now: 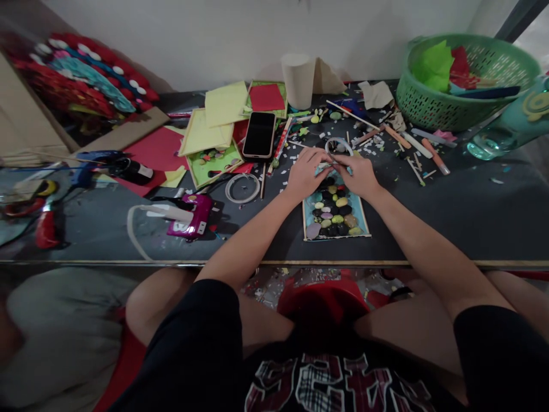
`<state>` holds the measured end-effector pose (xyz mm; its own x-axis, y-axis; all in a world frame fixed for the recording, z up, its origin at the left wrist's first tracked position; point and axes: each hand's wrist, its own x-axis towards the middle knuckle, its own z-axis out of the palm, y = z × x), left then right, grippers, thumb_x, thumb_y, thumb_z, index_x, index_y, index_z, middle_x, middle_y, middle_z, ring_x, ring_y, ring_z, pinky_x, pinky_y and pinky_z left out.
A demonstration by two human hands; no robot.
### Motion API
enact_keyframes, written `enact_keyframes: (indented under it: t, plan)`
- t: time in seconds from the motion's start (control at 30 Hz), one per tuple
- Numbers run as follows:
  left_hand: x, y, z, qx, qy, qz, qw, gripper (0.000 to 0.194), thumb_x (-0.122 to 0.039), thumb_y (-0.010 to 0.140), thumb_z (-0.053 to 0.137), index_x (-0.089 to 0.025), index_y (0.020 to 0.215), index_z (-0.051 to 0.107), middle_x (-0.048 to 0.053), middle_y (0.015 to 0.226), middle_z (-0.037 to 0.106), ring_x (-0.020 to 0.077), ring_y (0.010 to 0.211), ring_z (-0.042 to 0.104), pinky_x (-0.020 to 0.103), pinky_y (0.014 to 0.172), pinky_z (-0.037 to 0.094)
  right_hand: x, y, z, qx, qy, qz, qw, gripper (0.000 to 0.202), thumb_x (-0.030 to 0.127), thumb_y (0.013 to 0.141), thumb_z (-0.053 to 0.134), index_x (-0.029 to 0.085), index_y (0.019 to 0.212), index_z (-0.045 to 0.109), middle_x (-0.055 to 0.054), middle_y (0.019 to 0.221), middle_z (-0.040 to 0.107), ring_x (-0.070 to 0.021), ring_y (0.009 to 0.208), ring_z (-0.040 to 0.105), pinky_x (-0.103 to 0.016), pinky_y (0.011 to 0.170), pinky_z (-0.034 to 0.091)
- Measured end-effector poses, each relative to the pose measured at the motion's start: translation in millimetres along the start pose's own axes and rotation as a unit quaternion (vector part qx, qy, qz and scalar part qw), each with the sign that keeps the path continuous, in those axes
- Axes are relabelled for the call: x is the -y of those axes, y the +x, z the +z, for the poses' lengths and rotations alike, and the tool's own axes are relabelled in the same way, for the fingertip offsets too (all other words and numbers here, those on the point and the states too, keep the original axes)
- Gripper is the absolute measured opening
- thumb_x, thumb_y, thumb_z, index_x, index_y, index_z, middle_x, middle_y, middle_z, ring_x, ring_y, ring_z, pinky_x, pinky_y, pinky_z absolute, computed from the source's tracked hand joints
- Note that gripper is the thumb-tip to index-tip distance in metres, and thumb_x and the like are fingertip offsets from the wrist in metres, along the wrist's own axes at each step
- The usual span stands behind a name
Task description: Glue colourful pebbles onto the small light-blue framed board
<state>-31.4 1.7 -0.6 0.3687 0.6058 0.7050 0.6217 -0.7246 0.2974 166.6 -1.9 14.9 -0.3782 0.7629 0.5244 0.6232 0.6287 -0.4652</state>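
My left hand [306,171] and my right hand [357,174] meet over the far end of a small light-blue panel with a thin pale frame [305,220]. Fingertips of both hands are pinched together around something small and thin that I cannot make out. Painted pebbles [337,219] in black, yellow, green and mauve cover the panel's near part; the hands hide some of its far part. Just beyond my fingers lies a roll of clear tape [349,144].
A phone [259,135], another tape roll [242,188] and a purple power adapter [197,216] lie leftward. A white cup [297,83] stands behind. Farther right are a green basket [454,111], a bottle [506,129] and scattered markers [435,156]. Glue guns [79,171] lie far left.
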Motion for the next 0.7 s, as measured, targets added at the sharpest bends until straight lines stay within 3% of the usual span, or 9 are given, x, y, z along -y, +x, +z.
enact_keyframes:
  t: [0.13, 0.37, 0.7]
  plan:
    - [-1.4, 0.2, -0.9, 0.014, 0.004, -0.009, 1.0, 0.036, -0.047, 0.106, 0.041, -0.019, 0.098, 0.063, 0.007, 0.106, 0.069, 0.0204, 0.106, 0.064, 0.036, 0.096, 0.051, 4.4, -0.8, -1.5, 0.018, -0.037, -0.033, 0.999, 0.037, 0.029, 0.094, 0.044, 0.015, 0.107, 0.075, -0.009, 0.08, 0.075, -0.0234, 0.075, 0.069, -0.039, 0.083, 0.05]
    - [-14.3, 0.4, 0.4, 0.044, 0.038, -0.033, 0.998, 0.03, -0.036, 0.107, 0.038, -0.019, 0.098, 0.061, 0.009, 0.106, 0.069, 0.0219, 0.107, 0.063, 0.035, 0.093, 0.051, 13.1, 0.7, -3.1, 0.0, -0.091, 0.0, 0.996, 0.03, 0.028, 0.09, 0.044, 0.018, 0.09, 0.073, -0.007, 0.072, 0.07, -0.0222, 0.073, 0.066, -0.039, 0.087, 0.045]
    - [-24.6, -1.3, -4.1, 0.015, 0.035, -0.017, 0.999, 0.038, -0.041, 0.108, 0.033, -0.02, 0.105, 0.064, 0.01, 0.11, 0.069, 0.0219, 0.11, 0.064, 0.038, 0.098, 0.052, 12.7, 2.0, -5.1, -0.036, -0.067, 0.022, 0.997, 0.023, 0.029, 0.083, 0.049, 0.02, 0.075, 0.068, -0.004, 0.065, 0.067, -0.0207, 0.069, 0.064, -0.038, 0.085, 0.044]
